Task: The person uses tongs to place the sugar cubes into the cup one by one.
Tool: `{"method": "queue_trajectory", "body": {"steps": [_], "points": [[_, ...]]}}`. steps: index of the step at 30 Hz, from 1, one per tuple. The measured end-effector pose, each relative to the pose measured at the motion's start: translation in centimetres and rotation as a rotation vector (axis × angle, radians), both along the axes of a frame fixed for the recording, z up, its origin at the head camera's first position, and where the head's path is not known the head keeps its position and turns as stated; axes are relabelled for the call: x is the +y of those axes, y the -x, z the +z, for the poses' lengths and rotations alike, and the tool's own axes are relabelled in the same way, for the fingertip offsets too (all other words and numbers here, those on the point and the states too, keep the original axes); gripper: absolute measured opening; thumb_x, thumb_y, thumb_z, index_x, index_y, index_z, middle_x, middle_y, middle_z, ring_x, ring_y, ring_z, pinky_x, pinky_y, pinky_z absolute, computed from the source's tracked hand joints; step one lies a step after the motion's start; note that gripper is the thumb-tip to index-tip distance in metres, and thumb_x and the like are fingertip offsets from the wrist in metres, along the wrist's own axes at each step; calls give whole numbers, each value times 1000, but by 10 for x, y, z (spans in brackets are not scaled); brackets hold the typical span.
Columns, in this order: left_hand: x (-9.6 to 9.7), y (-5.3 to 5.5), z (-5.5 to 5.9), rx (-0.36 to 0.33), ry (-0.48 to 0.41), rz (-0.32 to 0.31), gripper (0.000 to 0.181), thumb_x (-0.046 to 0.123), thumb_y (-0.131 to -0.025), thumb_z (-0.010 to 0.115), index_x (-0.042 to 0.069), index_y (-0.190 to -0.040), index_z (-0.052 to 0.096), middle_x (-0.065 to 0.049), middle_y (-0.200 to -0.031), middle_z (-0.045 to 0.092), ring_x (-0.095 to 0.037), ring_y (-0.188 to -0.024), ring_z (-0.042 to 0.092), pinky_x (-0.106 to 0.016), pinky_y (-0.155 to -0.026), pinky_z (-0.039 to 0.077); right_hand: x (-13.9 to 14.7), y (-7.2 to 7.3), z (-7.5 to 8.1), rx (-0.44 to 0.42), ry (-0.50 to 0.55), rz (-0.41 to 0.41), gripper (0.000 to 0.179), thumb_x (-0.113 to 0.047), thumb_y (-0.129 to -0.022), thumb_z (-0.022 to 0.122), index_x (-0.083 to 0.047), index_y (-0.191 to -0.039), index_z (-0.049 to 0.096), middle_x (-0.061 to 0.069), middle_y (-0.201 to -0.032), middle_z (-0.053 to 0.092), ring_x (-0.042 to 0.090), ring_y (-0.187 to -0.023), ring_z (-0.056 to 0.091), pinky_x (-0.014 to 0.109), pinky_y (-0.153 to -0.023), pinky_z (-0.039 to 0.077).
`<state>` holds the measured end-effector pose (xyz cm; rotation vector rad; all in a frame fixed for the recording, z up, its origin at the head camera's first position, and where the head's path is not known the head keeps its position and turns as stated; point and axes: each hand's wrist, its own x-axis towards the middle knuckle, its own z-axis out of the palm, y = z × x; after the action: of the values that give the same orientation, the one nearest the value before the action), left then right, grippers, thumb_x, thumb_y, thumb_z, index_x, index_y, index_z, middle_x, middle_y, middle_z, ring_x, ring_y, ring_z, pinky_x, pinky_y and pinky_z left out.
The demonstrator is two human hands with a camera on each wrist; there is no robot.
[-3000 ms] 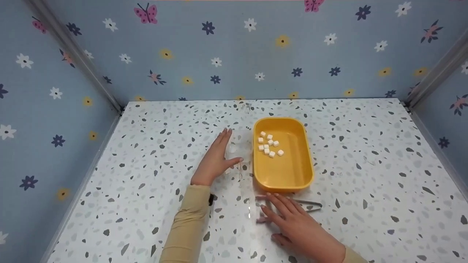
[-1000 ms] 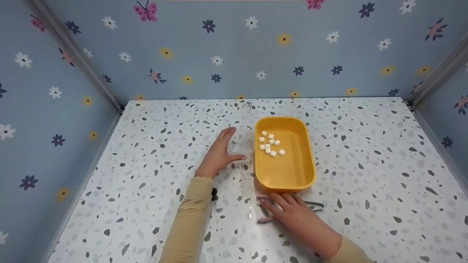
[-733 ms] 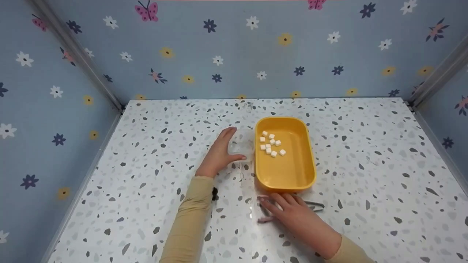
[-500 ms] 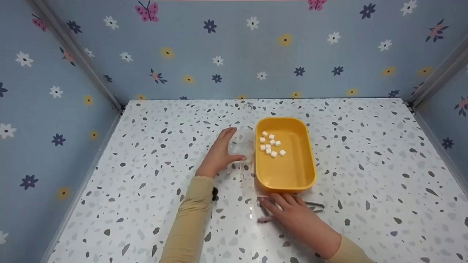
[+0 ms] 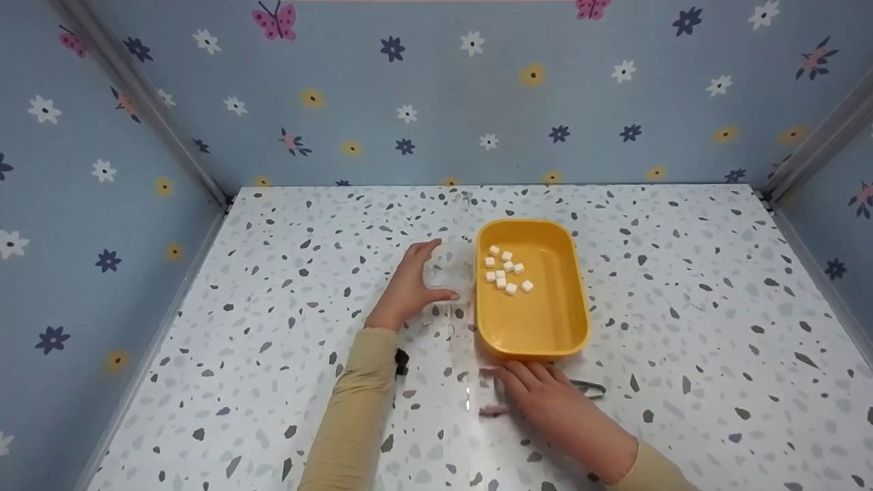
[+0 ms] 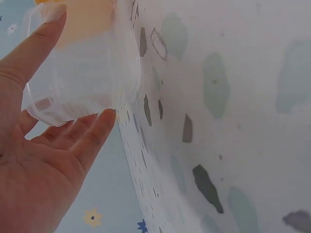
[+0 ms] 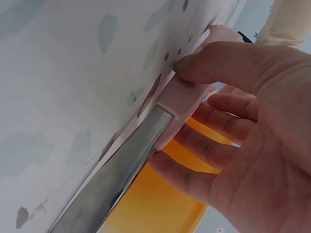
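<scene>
At the yellow tray's left side, my left hand holds a clear plastic container. In the left wrist view the thumb lies along one side of that container and the fingers along the other. My right hand lies over a pair of tongs on the table just below the tray. Seen from the right wrist, the thumb presses one pink tip of the metal tongs while the fingers curl at the other side. The palm hides the tongs' middle in the head view.
A yellow tray stands between the hands, slightly right of centre. Several small white cubes lie in its far left part. The speckled table is bounded by flower-patterned walls at the back and sides.
Compared with three seconds ago, my left hand has moved slightly right and closed round the container. My right hand's fingers have drawn in over the tongs. The tray and cubes stay put.
</scene>
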<state>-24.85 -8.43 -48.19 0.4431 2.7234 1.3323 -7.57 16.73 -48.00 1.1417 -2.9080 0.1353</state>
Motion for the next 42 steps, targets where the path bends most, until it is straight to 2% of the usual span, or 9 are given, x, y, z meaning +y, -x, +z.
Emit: {"method": "queue_trajectory", "body": {"steps": [3,10,13,22,28,33,42], "points": [[0,0,0,-5,-25,5,96,25,-69,87,16,-149,34,-4,-146,34,-20,-133,35,-34,-109,34,0,0,1,-2,-5,-4,61,6,-85,60,-10,-140,42,7,-137,46,22,-126,41,47,-104,40],[0,-1,0,-22,-30,10,96,24,-69,87,18,-149,33,-2,-146,33,-19,-132,35,-35,-108,35,0,1,4,-44,-40,-31,58,3,-88,59,-5,-142,38,9,-119,47,23,-105,45,43,-96,46],[-1,0,0,-21,-26,11,97,25,-68,87,18,-149,33,-2,-146,33,-20,-132,35,-35,-109,34,0,1,4,-57,-39,-40,58,1,-88,60,-4,-142,38,10,-116,48,23,-102,46,43,-96,45],[0,0,0,-18,-13,17,98,29,-67,87,20,-149,33,-2,-146,34,-19,-133,35,-33,-110,32,1,0,4,-66,-22,-45,63,1,-87,62,-5,-144,37,9,-114,48,22,-101,45,42,-97,44],[0,1,-1,-16,-11,21,98,29,-67,87,19,-149,33,-2,-146,34,-19,-133,35,-33,-110,32,2,0,3,-52,-19,-48,60,6,-85,61,-6,-141,41,8,-111,48,22,-99,44,40,-91,46],[-1,1,-2,-8,-15,16,99,30,-66,87,18,-148,34,-3,-146,34,-19,-133,35,-32,-111,31,3,0,2,-44,-20,-55,57,3,-87,61,-7,-140,42,7,-110,47,21,-98,43,41,-88,47],[-1,1,-4,-5,-38,10,99,28,-67,87,17,-149,33,-2,-146,34,-20,-133,35,-33,-110,31,8,-2,5,-57,-25,-58,66,5,-84,63,-10,-144,40,8,-119,46,25,-107,44,46,-89,47]]}}
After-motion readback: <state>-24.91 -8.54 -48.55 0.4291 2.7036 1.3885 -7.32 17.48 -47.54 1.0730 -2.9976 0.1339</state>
